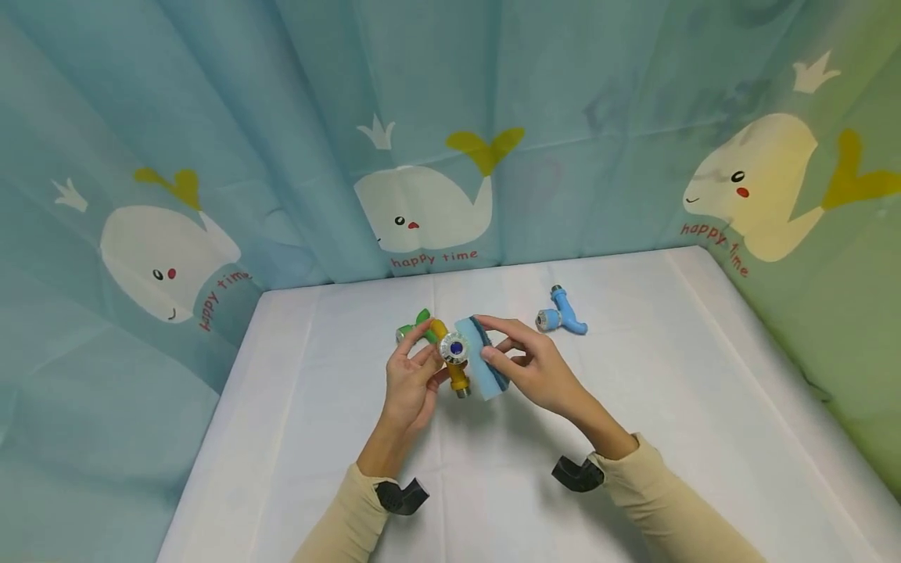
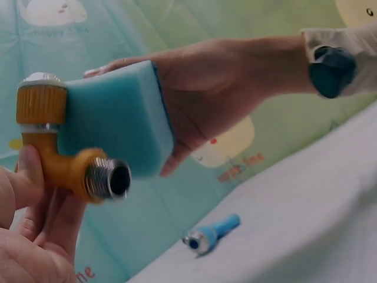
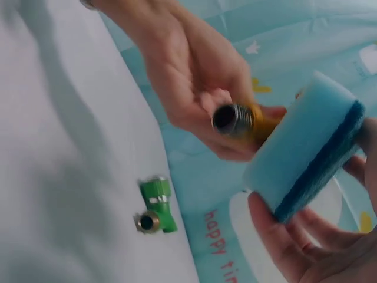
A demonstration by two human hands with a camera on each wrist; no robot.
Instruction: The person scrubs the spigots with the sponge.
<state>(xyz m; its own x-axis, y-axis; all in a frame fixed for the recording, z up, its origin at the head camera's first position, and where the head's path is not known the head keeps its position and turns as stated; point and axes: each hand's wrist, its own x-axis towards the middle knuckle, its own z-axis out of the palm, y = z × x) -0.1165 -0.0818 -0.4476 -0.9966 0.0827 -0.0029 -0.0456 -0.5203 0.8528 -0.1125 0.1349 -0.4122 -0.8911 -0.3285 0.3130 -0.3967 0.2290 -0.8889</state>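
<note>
Right now your left hand pinches the yellow faucet by its elbow, thumb and fingertips curled round the body, and lifts it clear of the white table. Your right hand grips the blue sponge with fingers curled over its far edge and thumb underneath, and the sponge lies flat against the faucet's right flank, touching it. So the faucet sits immediately left of your right hand, and both hands are equally close, meeting at mid-table. The faucet's long axis runs roughly away from you, knurled cap end upward toward your head, threaded metal end pointing down and back. From your left wrist you see that threaded mouth open and bare, with the sponge's soft face covering the stem beside the cap; the head view hides that contact. From your right wrist you see the sponge's dark scouring layer turned away from the faucet, toward your palm. A green faucet lies on the cloth just behind your left hand, and a light blue faucet rests well apart beyond your right hand.
</note>
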